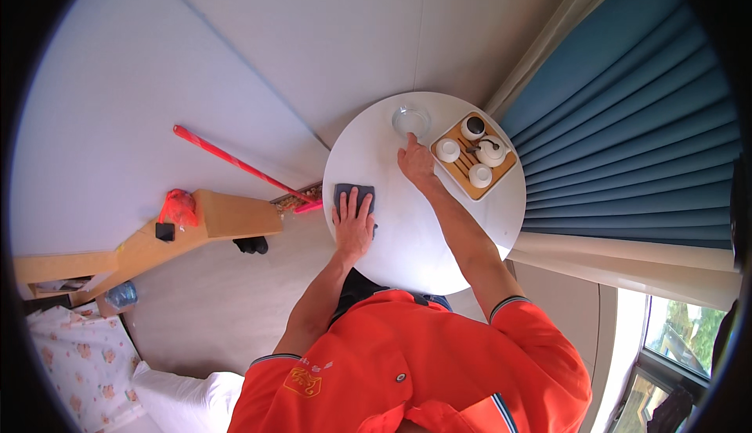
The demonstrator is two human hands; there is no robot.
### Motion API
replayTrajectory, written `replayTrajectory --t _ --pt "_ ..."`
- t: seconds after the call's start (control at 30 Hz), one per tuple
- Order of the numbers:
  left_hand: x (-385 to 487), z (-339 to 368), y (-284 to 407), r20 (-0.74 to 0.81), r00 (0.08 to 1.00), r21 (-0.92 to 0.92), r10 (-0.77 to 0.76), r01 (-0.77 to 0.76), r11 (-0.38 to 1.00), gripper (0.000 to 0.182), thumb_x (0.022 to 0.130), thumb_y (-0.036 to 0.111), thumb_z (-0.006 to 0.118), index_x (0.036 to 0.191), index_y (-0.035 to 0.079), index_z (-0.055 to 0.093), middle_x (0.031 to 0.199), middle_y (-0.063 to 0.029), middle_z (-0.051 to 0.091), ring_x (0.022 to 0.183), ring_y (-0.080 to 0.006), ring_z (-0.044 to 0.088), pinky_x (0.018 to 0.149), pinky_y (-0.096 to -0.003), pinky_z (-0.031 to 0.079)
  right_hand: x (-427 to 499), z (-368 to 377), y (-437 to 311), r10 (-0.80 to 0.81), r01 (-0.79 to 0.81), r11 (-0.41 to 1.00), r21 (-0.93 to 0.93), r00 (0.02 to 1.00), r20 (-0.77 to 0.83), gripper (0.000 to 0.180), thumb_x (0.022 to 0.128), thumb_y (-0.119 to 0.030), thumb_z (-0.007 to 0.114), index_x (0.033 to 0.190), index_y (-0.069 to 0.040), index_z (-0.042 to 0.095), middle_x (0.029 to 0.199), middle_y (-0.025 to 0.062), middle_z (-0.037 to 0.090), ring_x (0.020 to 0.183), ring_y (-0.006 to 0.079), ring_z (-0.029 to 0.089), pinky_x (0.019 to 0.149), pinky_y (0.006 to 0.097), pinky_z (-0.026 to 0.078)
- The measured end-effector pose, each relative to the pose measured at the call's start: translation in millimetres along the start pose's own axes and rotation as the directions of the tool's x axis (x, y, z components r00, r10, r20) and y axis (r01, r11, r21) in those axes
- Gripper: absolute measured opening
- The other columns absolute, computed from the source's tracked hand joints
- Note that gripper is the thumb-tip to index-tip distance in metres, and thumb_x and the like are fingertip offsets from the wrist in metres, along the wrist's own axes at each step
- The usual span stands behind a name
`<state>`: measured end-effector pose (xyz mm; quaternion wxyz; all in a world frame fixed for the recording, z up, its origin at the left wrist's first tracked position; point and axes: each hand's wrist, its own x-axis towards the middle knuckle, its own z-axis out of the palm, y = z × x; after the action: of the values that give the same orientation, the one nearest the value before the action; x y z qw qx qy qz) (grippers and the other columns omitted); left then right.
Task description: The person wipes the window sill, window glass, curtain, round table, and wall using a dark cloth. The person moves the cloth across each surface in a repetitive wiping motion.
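Note:
My left hand [352, 230] lies flat on a folded dark grey cloth [356, 188], pressing it to the round white table [388, 198] near its left edge. A corner of the cloth shows beside my thumb. My right hand [418, 161] reaches across the table with its index finger at the near rim of a clear round glass dish [411, 120]; I cannot tell whether they touch. To the right of that hand sits a tea tray [461, 169] with a slatted wooden top. It carries a white teapot [493, 152], a lidded white jar [472, 128] and two white cups [448, 150].
Walls meet behind the table, and a blue pleated curtain [623, 139] hangs to its right. A red-handled broom [235, 161] leans at the left near debris on the floor. Beyond it, a wooden ledge [235, 215] holds a red plastic bag [180, 207] and a dark flat object [165, 232].

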<state>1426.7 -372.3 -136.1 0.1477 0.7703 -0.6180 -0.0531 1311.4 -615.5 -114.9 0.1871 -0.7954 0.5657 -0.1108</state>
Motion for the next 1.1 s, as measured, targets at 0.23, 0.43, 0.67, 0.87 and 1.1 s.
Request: replayTrajectory --t 0.23,0.43,0.67,0.87,1.1 --pt "87 6 -40 -0.035 0.999 0.004 0.019 -0.019 1.0 0.057 0.104 0.031 0.061 0.16 0.022 0.052 0.173 -0.014 0.036 0.159 -0.0447 0.03 0.123 -0.0701 0.025 -34 13 5 -0.081 0.082 0.995 0.047 0.996 -0.031 0.044 0.097 -0.024 0.072 0.133 -0.003 0.057 0.096 0.0222 0.077 0.089 0.0414 0.076 0.078 0.0502 0.062" --pt "155 12 -52 -0.093 0.984 -0.036 0.15 -0.154 0.987 0.056 0.103 0.027 0.064 0.158 0.02 0.054 0.171 -0.0163 0.039 0.156 -0.0469 0.033 0.122 -0.0713 0.026 -98 3 6 -0.014 0.019 0.991 0.132 0.999 -0.043 0.033 0.099 -0.026 0.074 0.123 -0.006 0.065 0.093 0.022 0.076 0.087 0.0429 0.073 0.076 0.0512 0.061" --pt "246 36 -34 -0.099 0.934 -0.083 0.343 -0.351 0.933 0.055 0.103 0.026 0.064 0.157 0.02 0.055 0.17 -0.0161 0.042 0.156 -0.0461 0.034 0.123 -0.0714 0.026 -174 -17 10 0.158 -0.125 0.973 0.192 0.973 -0.166 0.013 0.101 -0.019 0.072 0.104 -0.006 0.072 0.087 0.0184 0.075 0.081 0.0436 0.071 0.072 0.0526 0.058" --pt "316 73 29 -0.041 0.886 -0.143 0.462 -0.463 0.875 0.053 0.106 0.029 0.06 0.157 0.022 0.054 0.174 -0.0139 0.035 0.161 -0.0424 0.029 0.125 -0.0719 0.022 -218 -12 4 0.358 -0.299 0.913 0.277 0.915 -0.189 0.011 0.104 -0.016 0.068 0.106 -0.006 0.07 0.088 0.0199 0.075 0.082 0.0451 0.07 0.077 0.0529 0.057" --pt "338 88 91 0.105 0.741 -0.241 0.663 -0.628 0.74 0.052 0.107 0.029 0.059 0.159 0.023 0.054 0.175 -0.0091 0.036 0.162 -0.0407 0.027 0.127 -0.0713 0.022 -229 -5 -2 0.425 -0.371 0.887 0.275 0.89 -0.168 0.015 0.104 -0.018 0.067 0.112 -0.006 0.07 0.092 0.022 0.075 0.087 0.0458 0.071 0.077 0.0535 0.058"
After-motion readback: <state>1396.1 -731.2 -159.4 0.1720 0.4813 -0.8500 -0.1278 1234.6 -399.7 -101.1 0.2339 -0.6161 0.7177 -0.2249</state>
